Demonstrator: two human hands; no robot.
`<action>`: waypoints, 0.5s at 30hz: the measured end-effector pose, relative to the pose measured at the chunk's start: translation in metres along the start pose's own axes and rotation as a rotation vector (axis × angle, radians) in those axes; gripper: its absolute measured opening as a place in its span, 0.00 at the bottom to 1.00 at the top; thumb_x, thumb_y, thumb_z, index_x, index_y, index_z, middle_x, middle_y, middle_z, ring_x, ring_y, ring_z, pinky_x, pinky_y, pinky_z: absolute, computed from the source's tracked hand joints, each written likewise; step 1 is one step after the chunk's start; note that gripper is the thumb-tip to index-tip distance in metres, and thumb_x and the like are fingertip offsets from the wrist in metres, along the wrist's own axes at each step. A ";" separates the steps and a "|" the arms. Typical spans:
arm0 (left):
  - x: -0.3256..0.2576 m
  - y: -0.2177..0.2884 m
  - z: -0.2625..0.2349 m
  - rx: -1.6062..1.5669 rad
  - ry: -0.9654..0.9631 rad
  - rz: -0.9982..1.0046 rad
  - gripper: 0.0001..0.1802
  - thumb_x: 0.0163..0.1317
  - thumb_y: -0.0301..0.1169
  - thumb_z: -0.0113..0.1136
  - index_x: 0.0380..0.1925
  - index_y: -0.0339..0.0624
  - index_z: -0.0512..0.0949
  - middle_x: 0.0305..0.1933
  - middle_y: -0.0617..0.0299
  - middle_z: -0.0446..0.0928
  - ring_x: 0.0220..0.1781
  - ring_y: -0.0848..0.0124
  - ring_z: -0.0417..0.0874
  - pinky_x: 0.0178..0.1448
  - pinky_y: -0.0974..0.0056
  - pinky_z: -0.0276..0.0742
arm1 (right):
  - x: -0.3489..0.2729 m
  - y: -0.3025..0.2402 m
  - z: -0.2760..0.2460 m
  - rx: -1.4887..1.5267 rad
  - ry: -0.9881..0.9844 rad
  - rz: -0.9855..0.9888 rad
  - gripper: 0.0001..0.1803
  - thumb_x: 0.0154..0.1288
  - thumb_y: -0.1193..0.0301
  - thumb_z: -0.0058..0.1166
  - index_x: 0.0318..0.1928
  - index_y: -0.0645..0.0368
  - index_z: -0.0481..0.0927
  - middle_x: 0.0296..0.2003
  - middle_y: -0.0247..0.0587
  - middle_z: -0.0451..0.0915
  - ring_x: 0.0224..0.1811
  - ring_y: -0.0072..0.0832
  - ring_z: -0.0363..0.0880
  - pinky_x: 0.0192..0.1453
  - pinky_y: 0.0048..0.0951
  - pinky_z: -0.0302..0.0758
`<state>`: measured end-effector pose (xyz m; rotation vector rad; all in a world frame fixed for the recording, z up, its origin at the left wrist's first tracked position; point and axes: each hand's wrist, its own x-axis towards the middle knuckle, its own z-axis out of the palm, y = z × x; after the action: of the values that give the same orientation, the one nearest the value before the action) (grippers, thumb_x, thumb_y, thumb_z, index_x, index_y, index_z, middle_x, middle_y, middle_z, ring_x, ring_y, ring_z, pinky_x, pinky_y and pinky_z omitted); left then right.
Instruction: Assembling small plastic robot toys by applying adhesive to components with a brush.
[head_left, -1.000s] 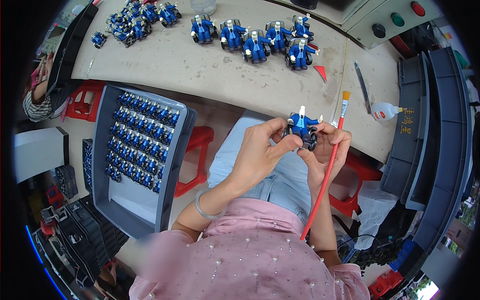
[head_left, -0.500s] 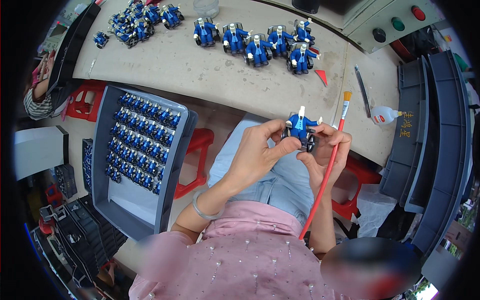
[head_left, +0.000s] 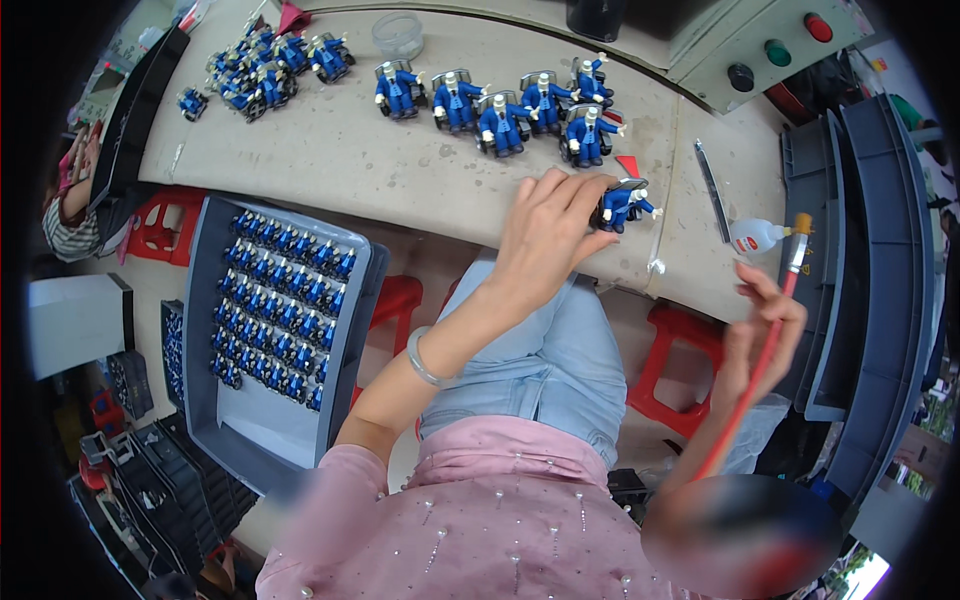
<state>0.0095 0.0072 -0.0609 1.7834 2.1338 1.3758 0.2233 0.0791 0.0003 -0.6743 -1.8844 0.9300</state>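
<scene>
My left hand [head_left: 552, 225] grips a small figurine [head_left: 625, 206] in a blue suit, seated in a dark wheelchair, at the near edge of the table. A slim brush [head_left: 749, 387] with a red handle and yellow bristles is held in my right hand [head_left: 764, 335], off to the right beyond the table's edge. Just past the held figurine stand several like it [head_left: 587, 137] in a loose group. A small red triangular piece [head_left: 627, 166] lies between them and my left hand. To the right rest a dark pen-like tool [head_left: 712, 190] and a white squeeze bottle [head_left: 754, 237].
At my left, a grey crate [head_left: 345, 375] holds rows of the same figurines. More figurines [head_left: 262, 70] are heaped at the far left of the table, near a clear round tub [head_left: 397, 38]. A control box [head_left: 765, 50] with buttons is at the back right; grey crates [head_left: 880, 250] stand at right.
My right hand has let go of the figurine and swung right with the brush. My left hand has carried the figurine forward to the table, where it now faces more to the right.
</scene>
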 end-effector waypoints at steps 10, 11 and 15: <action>0.004 0.000 0.022 -0.008 0.086 -0.212 0.33 0.53 0.22 0.64 0.61 0.36 0.64 0.54 0.46 0.69 0.56 0.49 0.72 0.56 0.57 0.70 | 0.049 -0.129 -0.143 -0.456 -0.061 0.093 0.57 0.62 0.31 0.06 0.29 0.66 0.85 0.33 0.46 0.73 0.39 0.35 0.69 0.48 0.33 0.65; 0.010 0.010 0.029 -0.097 0.123 -0.243 0.32 0.53 0.21 0.63 0.60 0.36 0.64 0.55 0.46 0.68 0.52 0.52 0.74 0.53 0.59 0.71 | 0.050 -0.140 -0.141 -0.488 -0.083 0.138 0.58 0.61 0.30 0.04 0.27 0.64 0.86 0.35 0.45 0.73 0.40 0.32 0.69 0.49 0.33 0.66; 0.002 0.012 0.020 -0.016 0.155 -0.210 0.32 0.52 0.17 0.61 0.60 0.35 0.64 0.54 0.49 0.66 0.39 0.60 0.70 0.44 0.59 0.69 | 0.055 -0.086 -0.065 -0.334 -0.290 0.781 0.27 0.68 0.55 0.49 0.20 0.65 0.79 0.16 0.46 0.79 0.22 0.34 0.80 0.30 0.34 0.75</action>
<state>0.0288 0.0200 -0.0641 1.4400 2.2993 1.5154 0.2497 0.0932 0.1173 -1.6239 -2.0767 1.2444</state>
